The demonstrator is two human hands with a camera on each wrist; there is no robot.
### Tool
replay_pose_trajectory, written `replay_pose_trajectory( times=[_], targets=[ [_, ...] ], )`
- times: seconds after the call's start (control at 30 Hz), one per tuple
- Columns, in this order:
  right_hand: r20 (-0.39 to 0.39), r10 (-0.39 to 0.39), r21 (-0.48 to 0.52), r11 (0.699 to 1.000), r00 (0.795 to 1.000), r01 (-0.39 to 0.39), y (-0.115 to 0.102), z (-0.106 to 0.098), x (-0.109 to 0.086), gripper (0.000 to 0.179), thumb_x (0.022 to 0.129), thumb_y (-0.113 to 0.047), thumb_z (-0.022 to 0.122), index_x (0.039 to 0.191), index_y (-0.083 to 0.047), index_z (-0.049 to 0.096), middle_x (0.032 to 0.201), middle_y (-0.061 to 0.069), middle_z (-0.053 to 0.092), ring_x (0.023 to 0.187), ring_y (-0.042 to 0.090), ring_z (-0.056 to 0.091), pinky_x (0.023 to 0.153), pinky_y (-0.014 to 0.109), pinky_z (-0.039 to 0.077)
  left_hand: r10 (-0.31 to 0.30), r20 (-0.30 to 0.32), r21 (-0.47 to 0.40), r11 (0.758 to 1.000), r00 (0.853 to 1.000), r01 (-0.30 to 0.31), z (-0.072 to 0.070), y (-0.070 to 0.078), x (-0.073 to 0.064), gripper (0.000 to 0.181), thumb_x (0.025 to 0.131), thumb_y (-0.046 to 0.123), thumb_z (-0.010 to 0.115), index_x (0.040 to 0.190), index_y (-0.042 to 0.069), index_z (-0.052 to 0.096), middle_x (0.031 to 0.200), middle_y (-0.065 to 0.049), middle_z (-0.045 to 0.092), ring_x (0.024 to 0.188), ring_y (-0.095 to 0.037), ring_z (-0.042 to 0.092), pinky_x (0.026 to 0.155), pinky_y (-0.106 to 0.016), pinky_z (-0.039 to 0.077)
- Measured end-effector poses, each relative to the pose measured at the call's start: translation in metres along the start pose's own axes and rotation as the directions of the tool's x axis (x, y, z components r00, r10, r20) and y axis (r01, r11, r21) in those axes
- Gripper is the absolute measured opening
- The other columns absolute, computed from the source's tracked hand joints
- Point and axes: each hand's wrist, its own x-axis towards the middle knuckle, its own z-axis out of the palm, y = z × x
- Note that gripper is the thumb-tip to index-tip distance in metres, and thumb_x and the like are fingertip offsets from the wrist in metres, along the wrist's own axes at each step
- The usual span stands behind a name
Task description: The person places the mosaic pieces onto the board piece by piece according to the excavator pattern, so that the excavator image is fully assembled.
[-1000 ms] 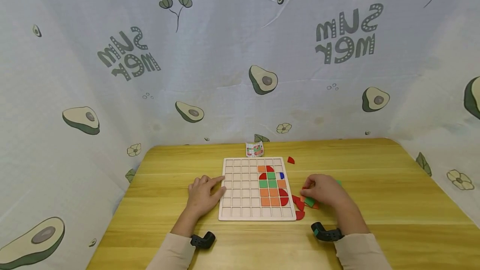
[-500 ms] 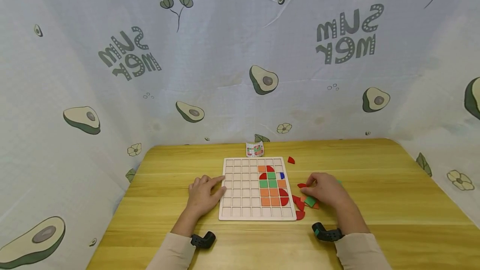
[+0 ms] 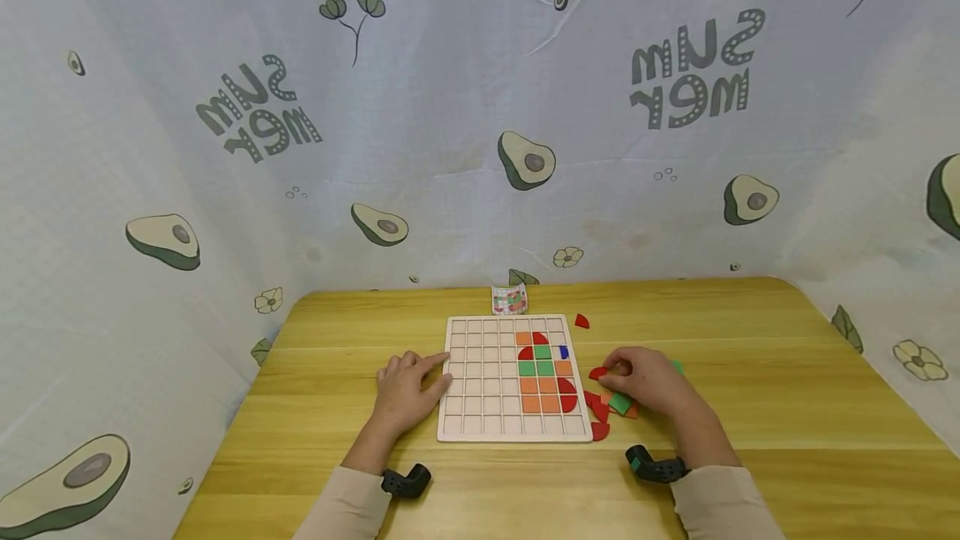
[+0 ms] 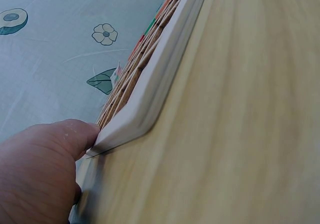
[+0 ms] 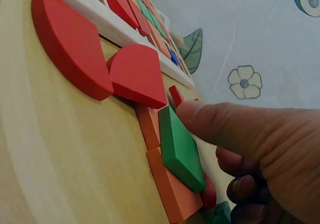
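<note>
A pale wooden grid board (image 3: 474, 390) lies on the table, with orange, green and red pieces and one blue piece in its right-hand cells. My left hand (image 3: 405, 394) rests at the board's left edge, thumb and index finger touching the rim, as the left wrist view also shows. To the right of the board, my right hand (image 3: 651, 380) pinches a red quarter-circle piece (image 3: 597, 373). Below these fingertips lies a loose pile, with a green tile (image 5: 181, 151) on top of orange tiles (image 5: 172, 186) and red rounded pieces (image 5: 137, 73) beside them.
A small colored pattern card (image 3: 510, 299) stands behind the board. One red quarter piece (image 3: 582, 321) lies by the board's far right corner. Another red piece (image 3: 601, 431) touches its near right edge. A printed curtain (image 3: 450, 148) closes off the table's far side.
My right hand has drawn the red quarter-circle piece out of the pile and shifted it slightly left, toward the board. The left hand stays in place.
</note>
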Motion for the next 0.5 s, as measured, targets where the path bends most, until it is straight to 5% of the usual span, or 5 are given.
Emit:
replay_pose_trajectory(
  times=[0.5],
  targets=[
    [0.001, -0.068, 0.022, 0.997, 0.998, 0.068, -0.037, 0.015, 0.004, 0.025, 0.093, -0.028, 0.075, 0.112, -0.011, 0.071, 0.076, 0.0, 0.055, 0.066, 0.016, 0.049, 0.059, 0.028, 0.04, -0.002, 0.009, -0.007, 1.0, 1.0, 0.002, 0.0, 0.0, 0.0, 0.041, 0.097, 0.046, 0.065, 0.135, 0.032, 0.068, 0.091, 0.004, 0.055, 0.082, -0.014, 0.037, 0.079, -0.037, 0.026]
  ],
)
